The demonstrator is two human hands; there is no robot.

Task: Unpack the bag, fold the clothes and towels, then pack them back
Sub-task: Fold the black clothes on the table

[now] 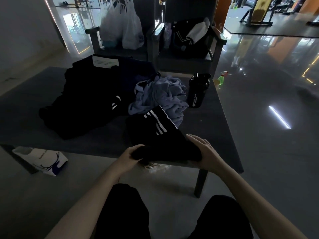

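Dim gym; at the near edge of the desk [34, 118] lies the black striped garment [155, 138], long axis running far. The left hand [131, 154] grip bunches its near end; the right hand [203, 150] rests spread on its right side.

This is a gym lounge: weight machines [257, 14] stand at one o'clock across a glossy floor [259, 80], and a shaker bottle [198, 91] sits on the desk [25, 114].

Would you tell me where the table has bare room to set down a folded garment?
Bare: near-left table between the black pile and the left hand; the right side between shaker bottle and striped garment. Crowded: centre, around the blue towel.
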